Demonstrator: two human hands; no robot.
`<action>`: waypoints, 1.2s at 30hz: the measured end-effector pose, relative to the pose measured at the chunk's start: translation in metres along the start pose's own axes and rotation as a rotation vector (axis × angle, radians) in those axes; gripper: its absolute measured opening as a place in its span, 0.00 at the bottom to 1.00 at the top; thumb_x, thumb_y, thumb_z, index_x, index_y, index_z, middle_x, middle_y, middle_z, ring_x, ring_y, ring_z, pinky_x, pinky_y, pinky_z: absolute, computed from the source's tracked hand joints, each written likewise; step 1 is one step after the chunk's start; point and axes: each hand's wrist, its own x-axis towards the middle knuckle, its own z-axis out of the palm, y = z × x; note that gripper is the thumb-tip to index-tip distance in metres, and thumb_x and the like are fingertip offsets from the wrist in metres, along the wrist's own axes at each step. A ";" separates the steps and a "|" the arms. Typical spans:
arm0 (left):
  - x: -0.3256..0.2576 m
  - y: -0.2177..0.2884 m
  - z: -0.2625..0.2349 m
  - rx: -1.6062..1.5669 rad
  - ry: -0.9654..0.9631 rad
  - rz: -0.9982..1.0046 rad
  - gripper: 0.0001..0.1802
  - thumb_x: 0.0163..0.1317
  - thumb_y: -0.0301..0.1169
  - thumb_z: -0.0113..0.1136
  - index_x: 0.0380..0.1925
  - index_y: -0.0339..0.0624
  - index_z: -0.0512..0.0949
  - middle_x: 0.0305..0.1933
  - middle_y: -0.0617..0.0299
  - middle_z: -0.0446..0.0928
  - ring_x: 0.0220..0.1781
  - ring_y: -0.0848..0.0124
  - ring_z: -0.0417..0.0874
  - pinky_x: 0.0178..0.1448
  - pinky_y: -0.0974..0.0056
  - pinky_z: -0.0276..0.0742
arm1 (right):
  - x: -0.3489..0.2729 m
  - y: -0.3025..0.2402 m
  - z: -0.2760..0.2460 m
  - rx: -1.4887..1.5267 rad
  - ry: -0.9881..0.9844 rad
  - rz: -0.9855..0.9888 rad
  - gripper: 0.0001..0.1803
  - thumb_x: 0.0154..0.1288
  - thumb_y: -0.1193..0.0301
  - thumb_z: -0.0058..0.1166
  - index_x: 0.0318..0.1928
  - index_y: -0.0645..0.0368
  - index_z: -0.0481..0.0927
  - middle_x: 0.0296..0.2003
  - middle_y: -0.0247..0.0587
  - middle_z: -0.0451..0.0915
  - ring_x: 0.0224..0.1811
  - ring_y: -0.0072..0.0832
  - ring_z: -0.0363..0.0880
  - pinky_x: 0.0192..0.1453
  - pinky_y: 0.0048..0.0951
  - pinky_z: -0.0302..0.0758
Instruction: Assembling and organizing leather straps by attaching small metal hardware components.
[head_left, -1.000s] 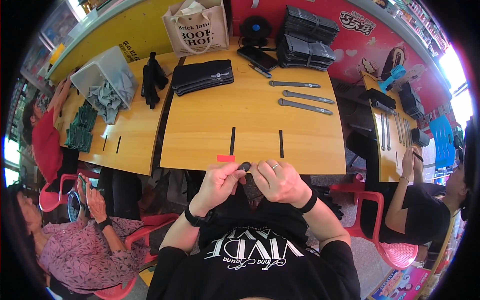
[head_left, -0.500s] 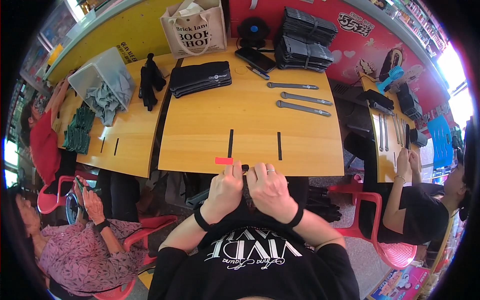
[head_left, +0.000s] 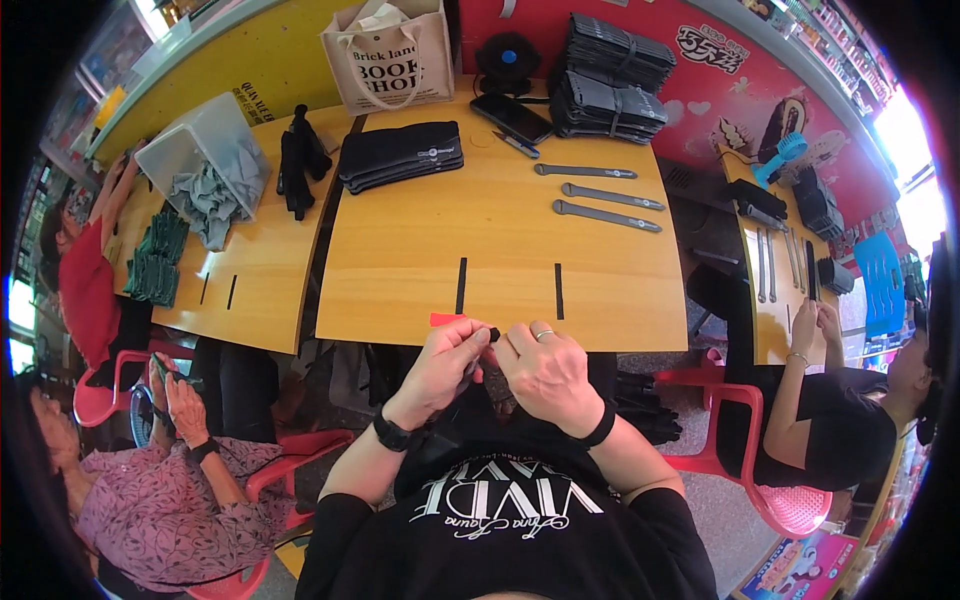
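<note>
My left hand (head_left: 447, 366) and my right hand (head_left: 548, 372) meet in front of my chest, at the near edge of the table (head_left: 400, 270). Both have their fingers closed around a small black piece that looks like fabric (head_left: 494, 335); only its end shows between the fingertips. The rest of it is hidden by my hands or lost against my black shirt. Just beyond my left hand lies a red strip (head_left: 446, 320), partly covered by the fingers. Two black line marks (head_left: 461, 287) run across the tabletop ahead of my hands.
Three grey straps (head_left: 607, 215) lie at the right. Behind are stacked black pouches (head_left: 400, 158), a phone (head_left: 511, 118), a pen (head_left: 517, 147), bundled dark packs (head_left: 610, 105), a small fan (head_left: 508, 65) and a cloth bag (head_left: 388, 60). Other people sit at both sides on red chairs (head_left: 735, 430).
My left hand has rolled over, so its thumb and the watch on its wrist now show, and it covers part of the red strip. My right hand has tilted slightly.
</note>
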 end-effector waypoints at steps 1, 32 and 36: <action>0.000 -0.006 0.004 0.000 0.000 0.002 0.11 0.71 0.33 0.49 0.42 0.36 0.74 0.34 0.65 0.77 0.29 0.81 0.76 0.31 0.77 0.71 | 0.001 -0.005 0.001 0.014 0.043 0.077 0.05 0.44 0.73 0.57 0.24 0.55 0.74 0.24 0.36 0.71 0.24 0.33 0.74 0.23 0.30 0.69; 0.000 0.005 -0.003 -0.319 0.096 0.260 0.13 0.70 0.35 0.51 0.37 0.36 0.78 0.36 0.62 0.79 0.37 0.74 0.79 0.45 0.68 0.75 | 0.031 0.000 -0.005 0.051 0.126 -0.357 0.06 0.46 0.76 0.55 0.25 0.58 0.71 0.22 0.37 0.66 0.20 0.29 0.70 0.20 0.29 0.66; 0.004 0.046 -0.039 -0.574 0.399 0.441 0.15 0.72 0.40 0.47 0.34 0.38 0.73 0.30 0.61 0.74 0.29 0.73 0.77 0.35 0.67 0.75 | 0.017 -0.009 -0.018 0.235 0.125 -0.443 0.09 0.43 0.76 0.59 0.22 0.57 0.70 0.21 0.35 0.65 0.20 0.29 0.70 0.19 0.29 0.64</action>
